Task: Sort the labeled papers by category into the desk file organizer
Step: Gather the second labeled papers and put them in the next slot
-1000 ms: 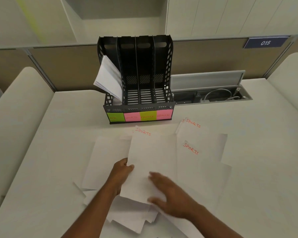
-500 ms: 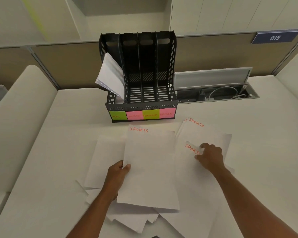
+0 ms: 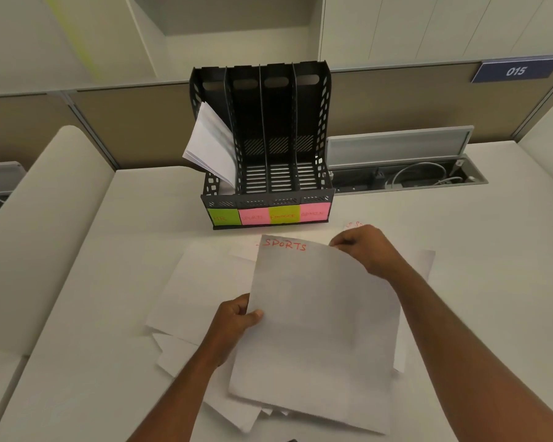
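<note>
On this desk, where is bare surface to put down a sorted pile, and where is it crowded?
Bare desk lies left of the loose papers, and again on the right, between the papers and the open cable tray. The middle is crowded: both hands hold the SPORTS sheet there, in front of the file organizer.

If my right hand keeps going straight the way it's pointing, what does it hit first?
Your right hand points up and left, gripping the SPORTS sheet. Straight on, it would likely meet the organizer front near its pink right-end label; depth is unclear.
</note>
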### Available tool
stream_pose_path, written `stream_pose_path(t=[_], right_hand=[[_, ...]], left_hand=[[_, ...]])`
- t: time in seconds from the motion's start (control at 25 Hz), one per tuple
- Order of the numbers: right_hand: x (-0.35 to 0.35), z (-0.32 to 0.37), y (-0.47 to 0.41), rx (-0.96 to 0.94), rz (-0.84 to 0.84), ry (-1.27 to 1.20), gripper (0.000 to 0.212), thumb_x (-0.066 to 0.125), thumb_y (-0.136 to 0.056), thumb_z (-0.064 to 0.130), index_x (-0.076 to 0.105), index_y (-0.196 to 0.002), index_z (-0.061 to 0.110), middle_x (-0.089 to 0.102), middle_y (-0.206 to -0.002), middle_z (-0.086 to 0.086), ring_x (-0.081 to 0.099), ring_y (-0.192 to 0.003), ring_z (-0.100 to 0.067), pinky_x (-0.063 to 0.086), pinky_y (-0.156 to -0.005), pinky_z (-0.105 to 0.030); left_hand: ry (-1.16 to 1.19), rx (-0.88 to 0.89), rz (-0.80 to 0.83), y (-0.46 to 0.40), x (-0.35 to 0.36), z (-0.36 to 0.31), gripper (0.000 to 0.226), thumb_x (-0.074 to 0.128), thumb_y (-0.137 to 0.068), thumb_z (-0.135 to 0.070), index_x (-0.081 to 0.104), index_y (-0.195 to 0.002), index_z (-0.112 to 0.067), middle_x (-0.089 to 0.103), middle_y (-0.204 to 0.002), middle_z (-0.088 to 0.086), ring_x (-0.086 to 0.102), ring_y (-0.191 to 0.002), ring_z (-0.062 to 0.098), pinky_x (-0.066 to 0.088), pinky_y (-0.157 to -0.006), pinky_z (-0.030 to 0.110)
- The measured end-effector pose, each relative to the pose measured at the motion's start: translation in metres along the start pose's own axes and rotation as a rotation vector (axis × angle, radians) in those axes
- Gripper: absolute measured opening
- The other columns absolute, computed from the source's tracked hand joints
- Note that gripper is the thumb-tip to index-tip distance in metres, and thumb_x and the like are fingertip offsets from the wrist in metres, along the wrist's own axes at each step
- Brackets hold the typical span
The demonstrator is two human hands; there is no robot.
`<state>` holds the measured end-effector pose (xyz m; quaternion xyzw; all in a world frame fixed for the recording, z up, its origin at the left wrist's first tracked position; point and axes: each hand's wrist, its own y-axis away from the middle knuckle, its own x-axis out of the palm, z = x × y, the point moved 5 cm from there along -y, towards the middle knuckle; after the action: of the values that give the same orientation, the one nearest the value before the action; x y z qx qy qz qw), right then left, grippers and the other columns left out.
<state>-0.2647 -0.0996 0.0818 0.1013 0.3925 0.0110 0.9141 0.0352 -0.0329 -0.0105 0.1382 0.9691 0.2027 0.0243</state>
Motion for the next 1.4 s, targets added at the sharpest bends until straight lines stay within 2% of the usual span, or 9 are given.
stream_pose_path(t=[0.2, 0.32, 0.64, 0.8, 0.88, 0.96, 1.08, 1.24, 1.4], right_hand=[[-0.048, 0.037, -0.007, -0.04, -0.112, -0.011, 0.014, 0.076, -0.088, 0.019, 0.077, -0.08, 0.031, 0.07, -0.074, 0.018, 0.063, -0.069, -0.002, 0.043, -0.059, -0.015], [-0.051, 0.059, -0.009, -0.06, -0.033, -0.006, 0.01, 0.075, -0.089, 0.02, 0.079, -0.082, 0.027, 0.069, -0.071, 0.021, 0.061, -0.064, 0.001, 0.04, -0.05, -0.007], [-0.01, 0.064, -0.01, 0.087, 0.144, -0.175, 0.007, 0.075, -0.09, 0.014, 0.081, -0.092, 0.012, 0.075, -0.076, 0.004, 0.063, -0.068, -0.007, 0.046, -0.056, -0.017], [-0.033, 0.019, -0.019, 0.177, -0.122, -0.461, 0.011, 0.067, -0.092, 0.013, 0.078, -0.089, 0.01, 0.079, -0.079, -0.003, 0.071, -0.063, -0.009, 0.054, -0.054, -0.015], [-0.03, -0.025, -0.014, 0.3, -0.259, -0.399, 0.017, 0.062, -0.092, 0.011, 0.073, -0.079, 0.011, 0.077, -0.092, -0.017, 0.072, -0.074, -0.022, 0.056, -0.064, -0.03], [-0.003, -0.068, -0.002, 0.42, -0.205, -0.04, 0.012, 0.062, -0.092, 0.018, 0.071, -0.087, 0.012, 0.07, -0.114, -0.022, 0.066, -0.105, -0.034, 0.049, -0.085, -0.037], [0.036, -0.116, 0.031, 0.732, -0.205, 0.15, 0.067, 0.074, -0.082, 0.043, 0.051, -0.133, 0.006, 0.049, -0.137, -0.02, 0.044, -0.131, -0.04, 0.04, -0.105, -0.047], [0.042, -0.137, 0.047, 0.869, -0.318, 0.174, 0.111, 0.083, -0.068, 0.057, 0.028, -0.148, 0.003, 0.036, -0.145, -0.023, 0.033, -0.136, -0.04, 0.036, -0.106, -0.054], [0.027, -0.149, 0.04, 0.94, -0.382, 0.097, 0.125, 0.089, -0.061, 0.054, 0.02, -0.152, 0.004, 0.035, -0.145, -0.023, 0.033, -0.135, -0.039, 0.039, -0.104, -0.051]], left_hand=[[-0.002, 0.017, 0.022, 0.004, 0.002, -0.004, 0.021, 0.065, -0.092, -0.005, 0.078, -0.107, -0.014, 0.078, -0.108, 0.009, 0.073, -0.102, 0.029, 0.059, -0.09, 0.042], [-0.001, 0.076, 0.022, 0.005, 0.009, -0.008, 0.018, 0.066, -0.093, -0.006, 0.077, -0.104, -0.014, 0.077, -0.108, 0.009, 0.073, -0.103, 0.029, 0.059, -0.089, 0.037], [-0.038, 0.109, -0.076, -0.002, 0.014, -0.017, 0.015, 0.063, -0.094, -0.025, 0.073, -0.101, -0.015, 0.076, -0.101, 0.012, 0.071, -0.093, 0.028, 0.054, -0.085, 0.04], [-0.039, 0.018, -0.349, -0.006, -0.018, -0.005, 0.03, 0.063, -0.096, -0.019, 0.064, -0.066, -0.015, 0.066, -0.069, 0.002, 0.055, -0.067, 0.017, 0.043, -0.065, 0.03], [-0.066, -0.057, -0.462, -0.005, -0.035, 0.007, 0.032, 0.063, -0.095, -0.019, 0.061, -0.065, -0.012, 0.064, -0.068, 0.008, 0.053, -0.065, 0.019, 0.041, -0.065, 0.031], [-0.107, -0.121, -0.529, -0.005, -0.044, 0.017, 0.033, 0.063, -0.096, -0.02, 0.057, -0.069, -0.002, 0.063, -0.071, 0.017, 0.052, -0.066, 0.022, 0.04, -0.065, 0.032], [-0.181, -0.169, -0.578, -0.005, -0.044, 0.022, 0.036, 0.06, -0.096, -0.022, 0.043, -0.067, -0.011, 0.046, -0.066, 0.013, 0.04, -0.063, 0.021, 0.031, -0.061, 0.032], [-0.181, -0.184, -0.591, -0.006, -0.041, 0.025, 0.038, 0.06, -0.096, -0.022, 0.04, -0.066, -0.013, 0.042, -0.064, 0.009, 0.036, -0.061, 0.02, 0.029, -0.06, 0.031], [-0.143, -0.197, -0.58, -0.007, -0.041, 0.03, 0.037, 0.061, -0.096, -0.024, 0.043, -0.066, -0.012, 0.046, -0.064, 0.009, 0.039, -0.061, 0.021, 0.032, -0.06, 0.03]])
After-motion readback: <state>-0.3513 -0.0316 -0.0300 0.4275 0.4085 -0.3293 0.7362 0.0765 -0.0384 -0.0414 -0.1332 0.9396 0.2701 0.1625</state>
